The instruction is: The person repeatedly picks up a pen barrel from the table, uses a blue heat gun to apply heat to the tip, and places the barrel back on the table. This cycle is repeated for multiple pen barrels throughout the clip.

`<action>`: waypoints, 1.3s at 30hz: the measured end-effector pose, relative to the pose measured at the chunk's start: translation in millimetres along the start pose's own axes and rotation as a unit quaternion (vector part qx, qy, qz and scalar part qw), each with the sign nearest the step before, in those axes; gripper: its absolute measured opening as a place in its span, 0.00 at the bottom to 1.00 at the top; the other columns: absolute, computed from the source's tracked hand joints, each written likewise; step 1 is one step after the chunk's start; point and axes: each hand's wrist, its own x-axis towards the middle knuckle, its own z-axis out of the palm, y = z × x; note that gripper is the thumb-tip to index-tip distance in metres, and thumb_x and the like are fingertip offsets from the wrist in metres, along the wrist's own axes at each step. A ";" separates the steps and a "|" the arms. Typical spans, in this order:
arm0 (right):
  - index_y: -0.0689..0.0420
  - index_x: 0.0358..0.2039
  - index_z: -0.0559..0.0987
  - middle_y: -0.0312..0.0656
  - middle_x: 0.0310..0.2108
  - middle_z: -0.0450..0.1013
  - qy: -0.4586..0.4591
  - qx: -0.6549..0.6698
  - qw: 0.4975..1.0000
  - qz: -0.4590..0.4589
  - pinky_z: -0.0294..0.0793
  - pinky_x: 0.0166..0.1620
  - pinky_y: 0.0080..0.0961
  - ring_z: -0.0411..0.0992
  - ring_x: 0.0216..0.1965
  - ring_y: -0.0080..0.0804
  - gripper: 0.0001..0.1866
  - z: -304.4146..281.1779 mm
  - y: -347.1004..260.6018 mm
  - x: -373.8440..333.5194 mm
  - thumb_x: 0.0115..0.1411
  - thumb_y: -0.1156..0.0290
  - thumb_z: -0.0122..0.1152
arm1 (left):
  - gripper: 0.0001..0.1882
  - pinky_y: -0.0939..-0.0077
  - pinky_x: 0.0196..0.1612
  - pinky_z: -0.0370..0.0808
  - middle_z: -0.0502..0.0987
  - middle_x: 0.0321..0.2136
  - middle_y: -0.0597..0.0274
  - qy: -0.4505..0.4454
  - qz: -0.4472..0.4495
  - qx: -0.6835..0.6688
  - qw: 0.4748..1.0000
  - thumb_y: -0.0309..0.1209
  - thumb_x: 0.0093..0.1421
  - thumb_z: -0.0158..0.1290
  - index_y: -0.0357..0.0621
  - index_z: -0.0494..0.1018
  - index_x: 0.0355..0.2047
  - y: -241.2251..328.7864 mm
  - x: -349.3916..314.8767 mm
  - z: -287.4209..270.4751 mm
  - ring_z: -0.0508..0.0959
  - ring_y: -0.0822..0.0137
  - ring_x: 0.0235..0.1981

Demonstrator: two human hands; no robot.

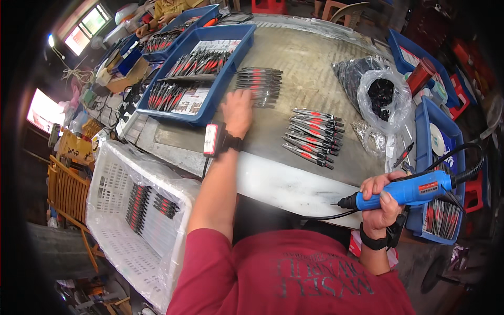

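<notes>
My right hand (pixel 382 202) is wrapped round a blue electric screwdriver (pixel 420 188), its dark tip pointing left over the near table edge. My left hand (pixel 238 111) reaches forward with bent fingers closed at the left end of a row of pens (pixel 258 81). The nearest pens there are blurred, and the fingertips are partly hidden. A second stack of grey pens with red grips (pixel 314 135) lies on the table between my hands. Beyond my left hand, a blue tray (pixel 208 113) holds many similar pens on printed paper.
A clear bag (pixel 391 126) of small black parts stands at the right. Blue bins (pixel 422 137) line the right edge. At lower left, a plastic-lined white crate (pixel 118 239) holds rows of pens. Another person's hand (pixel 142 31) shows at the far left.
</notes>
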 end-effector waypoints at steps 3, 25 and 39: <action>0.55 0.46 0.62 0.42 0.25 0.66 0.002 -0.004 1.000 -0.003 0.66 0.29 0.30 0.66 0.23 0.34 0.26 0.5 -0.3 0.3 0.45 0.73 0.56 | 0.12 0.53 0.38 0.66 0.71 0.38 0.65 -0.028 -0.002 0.021 0.999 0.32 0.53 0.52 0.49 0.70 0.39 -1.3 9.5 3.1 0.68 0.57 0.42; 0.53 0.47 0.63 0.40 0.25 0.66 0.002 -0.005 1.000 -0.001 0.65 0.29 0.28 0.66 0.22 0.33 0.27 0.4 0.7 1.2 0.45 0.73 0.57 | 0.08 0.59 0.39 0.63 0.73 0.29 0.70 0.065 0.165 0.103 0.979 0.27 0.50 0.48 0.51 0.72 0.32 -2.0 14.2 11.0 0.70 0.65 0.37; 0.50 0.50 0.62 0.41 0.26 0.66 -0.004 0.019 1.000 0.005 0.66 0.30 0.30 0.66 0.23 0.34 0.29 -4.0 3.3 -0.3 0.45 0.75 0.58 | 0.11 0.43 0.50 0.60 0.70 0.32 0.64 0.071 0.148 0.115 0.980 0.25 0.51 0.46 0.48 0.68 0.36 0.4 14.8 13.1 0.71 0.63 0.39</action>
